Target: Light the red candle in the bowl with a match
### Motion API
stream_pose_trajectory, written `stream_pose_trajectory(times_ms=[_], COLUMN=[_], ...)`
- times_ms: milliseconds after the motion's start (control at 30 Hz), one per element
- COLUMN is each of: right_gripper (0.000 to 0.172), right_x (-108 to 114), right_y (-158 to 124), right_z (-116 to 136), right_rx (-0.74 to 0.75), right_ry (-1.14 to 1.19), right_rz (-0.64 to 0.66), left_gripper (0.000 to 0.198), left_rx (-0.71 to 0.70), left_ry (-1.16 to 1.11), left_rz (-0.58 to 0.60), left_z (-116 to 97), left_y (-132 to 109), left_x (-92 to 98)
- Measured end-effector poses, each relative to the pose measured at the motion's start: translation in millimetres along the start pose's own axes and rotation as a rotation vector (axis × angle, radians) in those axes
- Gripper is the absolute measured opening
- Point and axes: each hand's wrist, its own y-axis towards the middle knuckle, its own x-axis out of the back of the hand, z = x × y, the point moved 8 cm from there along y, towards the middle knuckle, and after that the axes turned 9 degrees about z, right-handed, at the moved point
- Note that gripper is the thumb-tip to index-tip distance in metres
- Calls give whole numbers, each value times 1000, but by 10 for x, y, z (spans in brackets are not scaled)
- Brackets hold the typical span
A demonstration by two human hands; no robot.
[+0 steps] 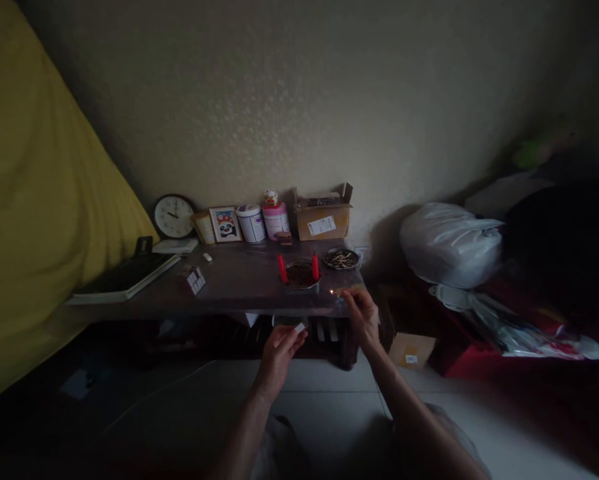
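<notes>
A lit match (335, 293) burns at the fingertips of the right hand (362, 315), pinched just beside the round dish (302, 275) with two red candles (282, 269). The left hand (278, 353), lower and nearer, pinches a small white matchbox (299, 327). A second dish (341, 259) lies beyond the right hand.

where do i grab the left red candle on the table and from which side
Judging by its pose, grip the left red candle around its upper half, coming from above and the near left. It stands upright, close against the left rim of the dark dish, so the right side is blocked, and the right hand holds a lit match over there.
</notes>
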Motion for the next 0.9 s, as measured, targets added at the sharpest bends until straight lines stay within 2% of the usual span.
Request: stream_pose_trajectory(times_ms=[333,733,900], right_gripper=[28,28,27], right_x=[-102,-281,-327], right_y=[243,553,652], right_z=[271,297,282], right_rx=[91,67,79], right_ry=[-56,65,98], right_rz=[41,63,45], left_gripper=[23,18,20], left_rx=[6,19,28], left_ry=[34,44,36], left_rz=[20,72,81], left_z=[53,58,103], left_y=[76,93,128], left_x=[-2,-67,-38])
